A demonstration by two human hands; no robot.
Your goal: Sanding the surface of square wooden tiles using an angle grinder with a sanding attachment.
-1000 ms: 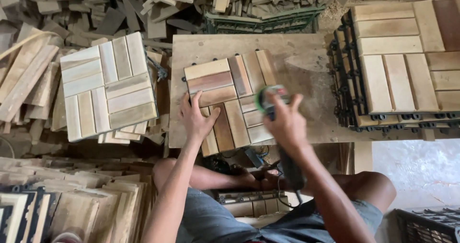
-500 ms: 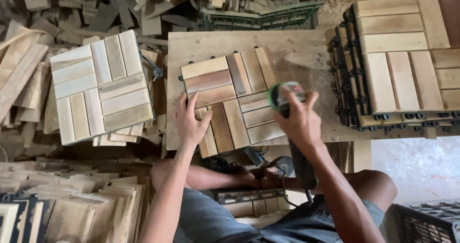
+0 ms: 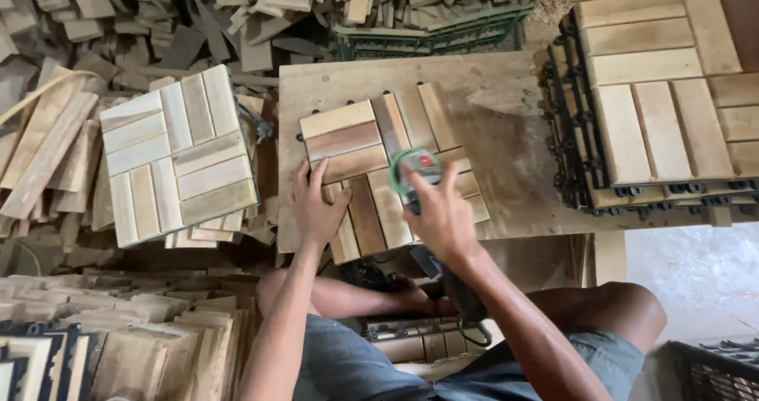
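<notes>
A plywood board (image 3: 506, 93) serves as the bench, and everything else sits around it. Beyond its far edge lies a heap of wood offcuts (image 3: 237, 14) and a green crate (image 3: 443, 33). To its right stands a tall stack of slatted tiles (image 3: 664, 93); to its left, a shorter pile of pale tiles (image 3: 178, 160). On the board itself, toward the near left corner, lies the wooden tile (image 3: 371, 144) being worked. Its slats differ in tone, some reddish and dark, some pale, so the sanding seems only partly done, though the view is too coarse to say which slats are finished. The left hand (image 3: 316, 207) lies flat and open on the tile's near left part, pinning it. The right hand (image 3: 443, 215) is closed around a green sander (image 3: 415, 172), which is pressed onto the tile's middle.
</notes>
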